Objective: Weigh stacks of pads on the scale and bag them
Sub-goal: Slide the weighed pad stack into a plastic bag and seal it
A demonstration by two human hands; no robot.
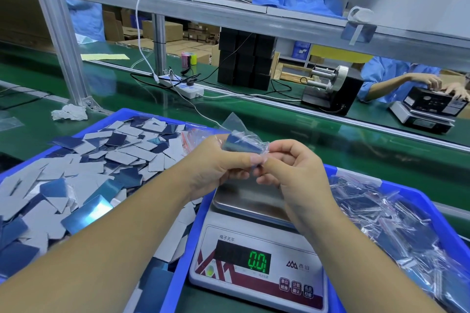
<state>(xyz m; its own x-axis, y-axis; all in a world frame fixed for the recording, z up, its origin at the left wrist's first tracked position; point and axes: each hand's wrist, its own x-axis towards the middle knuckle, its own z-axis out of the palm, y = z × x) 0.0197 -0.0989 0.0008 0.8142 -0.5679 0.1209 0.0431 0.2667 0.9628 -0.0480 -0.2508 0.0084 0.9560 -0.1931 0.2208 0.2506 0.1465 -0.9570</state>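
My left hand [218, 162] and my right hand [292, 168] meet above the scale and together hold a small clear bag [244, 141] with a stack of blue pads inside. The white scale [256, 256] sits below my hands, its steel pan [244, 201] bare and its green display reading 0.0. A blue bin [142, 113] on the left is heaped with loose grey and blue pads [101, 168]. To the right, a second blue bin [447, 226] holds several filled clear bags [389, 218].
A bundle of unused bags with red strips [189, 141] lies at the left bin's far edge. Beyond are a green conveyor belt [279, 119], a power strip [181, 86], a tape dispenser [330, 89] and a frame post [63, 40]. Another person's hands [437, 84] work at a far scale.
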